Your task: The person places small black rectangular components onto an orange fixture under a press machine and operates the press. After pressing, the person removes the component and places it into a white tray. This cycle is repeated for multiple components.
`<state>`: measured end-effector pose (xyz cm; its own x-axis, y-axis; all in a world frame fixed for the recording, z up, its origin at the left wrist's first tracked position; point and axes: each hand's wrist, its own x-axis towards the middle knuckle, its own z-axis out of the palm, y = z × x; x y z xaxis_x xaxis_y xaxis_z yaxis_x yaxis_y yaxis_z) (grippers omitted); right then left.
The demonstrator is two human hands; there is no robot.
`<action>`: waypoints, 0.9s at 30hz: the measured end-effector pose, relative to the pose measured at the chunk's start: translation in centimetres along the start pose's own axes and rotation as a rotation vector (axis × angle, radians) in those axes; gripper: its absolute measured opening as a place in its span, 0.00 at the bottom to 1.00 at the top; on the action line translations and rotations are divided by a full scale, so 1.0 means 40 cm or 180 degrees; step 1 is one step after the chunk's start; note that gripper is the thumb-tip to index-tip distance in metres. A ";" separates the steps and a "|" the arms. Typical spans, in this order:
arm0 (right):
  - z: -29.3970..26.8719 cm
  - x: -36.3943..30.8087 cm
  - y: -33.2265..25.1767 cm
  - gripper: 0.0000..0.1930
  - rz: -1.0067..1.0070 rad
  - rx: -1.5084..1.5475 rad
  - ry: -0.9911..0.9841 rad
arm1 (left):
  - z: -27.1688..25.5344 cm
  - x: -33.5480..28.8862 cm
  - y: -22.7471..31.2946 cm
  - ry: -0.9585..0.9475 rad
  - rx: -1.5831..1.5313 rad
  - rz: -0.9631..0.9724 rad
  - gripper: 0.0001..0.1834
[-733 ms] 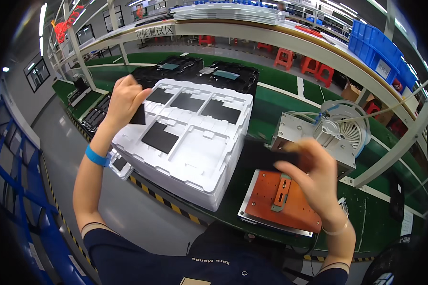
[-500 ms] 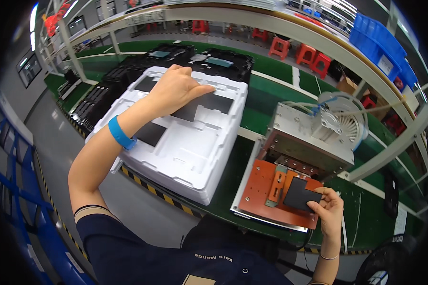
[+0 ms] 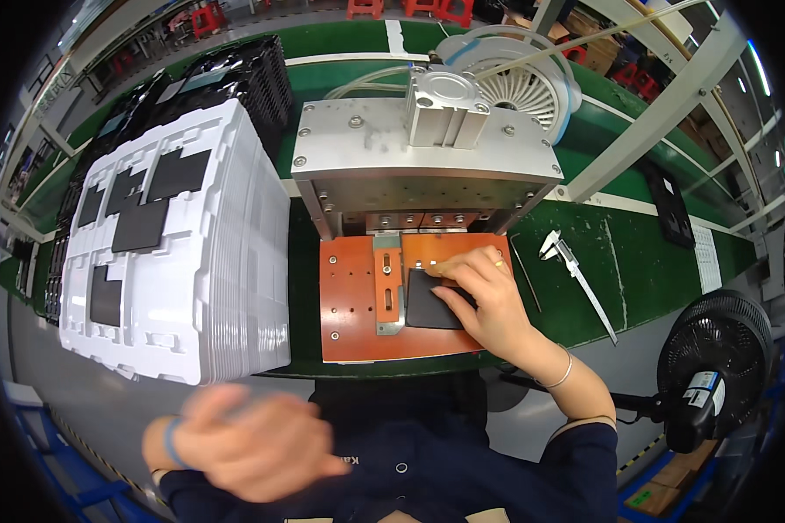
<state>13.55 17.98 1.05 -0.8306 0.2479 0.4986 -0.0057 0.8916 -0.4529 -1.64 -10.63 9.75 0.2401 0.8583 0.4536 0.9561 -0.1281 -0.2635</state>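
Note:
A thin black flat piece (image 3: 427, 307) lies on the orange base plate (image 3: 351, 305) of a small metal press (image 3: 427, 166), against an orange slotted stop block (image 3: 388, 283). My right hand (image 3: 482, 301) is closed over its upper right part, thumb on top and fingers bent near the far edge; the palm hides its right side. My left hand (image 3: 266, 440), smeared by motion, is low in front of my body, short of the stack of white plastic trays (image 3: 166, 331). On the top tray are several dark flat pieces (image 3: 139, 224).
Right of the press, on the green bench, lie a caliper (image 3: 580, 279) and a thin metal rod (image 3: 526, 272). A white fan (image 3: 528, 87) stands behind the press, a black fan (image 3: 715, 366) at the right front. Black trays (image 3: 235, 83) are stacked behind the white ones.
My left hand has come back from the white tray toward my body. The view has turned toward the press. My right hand has shifted from the black piece's right side to its upper part.

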 end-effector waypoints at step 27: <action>0.025 0.034 0.015 0.19 -0.0256 -0.0788 -0.0507 | 0.333 0.145 0.044 -0.0640 -0.1698 -0.0719 0.38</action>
<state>11.87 18.48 0.71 -0.9100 0.1276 0.3945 0.0446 0.9761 -0.2128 -0.80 0.73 0.59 0.0350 0.9635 0.2653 0.9444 -0.1187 0.3066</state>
